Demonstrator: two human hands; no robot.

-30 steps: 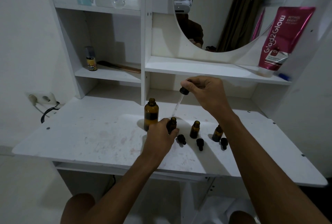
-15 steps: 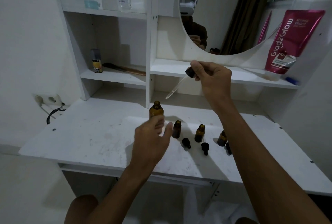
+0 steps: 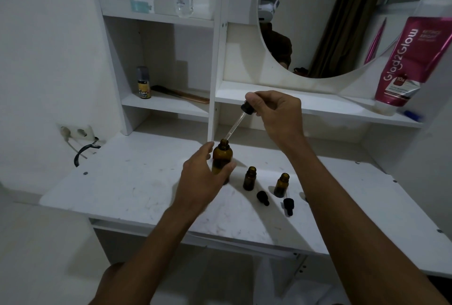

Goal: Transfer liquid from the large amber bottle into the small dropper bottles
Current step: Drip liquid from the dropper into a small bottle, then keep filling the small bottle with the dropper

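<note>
The large amber bottle (image 3: 221,158) stands uncapped on the white desk (image 3: 137,182), and my left hand (image 3: 203,180) is wrapped around its body. My right hand (image 3: 276,114) pinches the black bulb of a glass dropper (image 3: 236,125), tilted so that its tip sits just at the bottle's mouth. Two small amber dropper bottles (image 3: 249,178) (image 3: 281,185) stand open to the right. Two black dropper caps (image 3: 263,198) (image 3: 288,205) lie in front of them. My right forearm hides whatever lies further right.
White shelves rise behind the desk, with a small spray can (image 3: 143,82) and a comb (image 3: 181,94). A round mirror (image 3: 330,18) and a pink tube (image 3: 406,65) are at the right. A wall socket and cable (image 3: 78,133) sit left.
My left hand has let go of a small bottle and closed on the large amber bottle. My right hand has swung the dropper from that small bottle over to the large bottle's mouth.
</note>
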